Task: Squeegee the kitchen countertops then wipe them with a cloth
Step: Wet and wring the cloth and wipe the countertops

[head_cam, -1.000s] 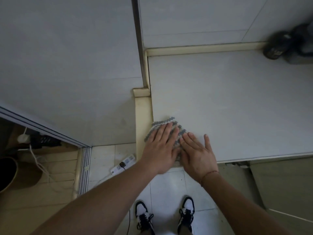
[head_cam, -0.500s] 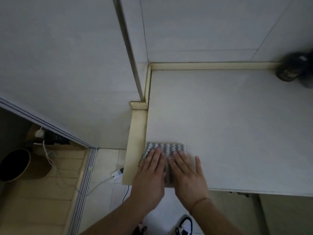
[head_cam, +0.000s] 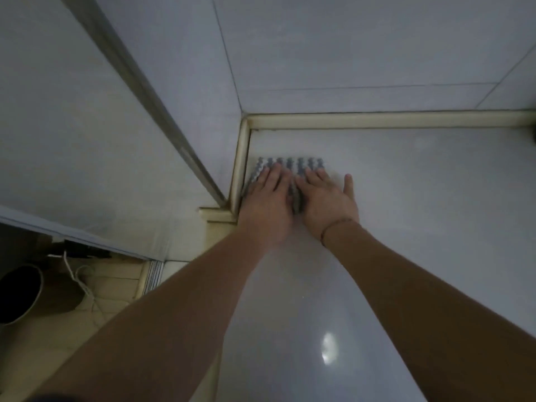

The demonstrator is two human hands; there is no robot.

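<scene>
A grey-and-white patterned cloth (head_cam: 290,165) lies flat on the white countertop (head_cam: 420,198), close to the back left corner beside the cream raised edge (head_cam: 242,158). My left hand (head_cam: 268,200) presses on the cloth's left half with straight fingers. My right hand (head_cam: 326,198) presses on its right half, fingers straight, thumb spread out onto the bare counter. Both arms reach far forward over the counter. No squeegee is in view.
Tiled walls meet at the corner behind the cloth. A cream backsplash strip (head_cam: 391,119) runs along the counter's back. A metal door-frame strip (head_cam: 150,100) slants down on the left. On the floor at lower left are a dark round bin (head_cam: 17,294) and a white cord (head_cam: 78,277).
Both hands have pushed the cloth away from the counter's front edge, along the left raised edge, toward the back corner. The dark objects at the far right have left the view.
</scene>
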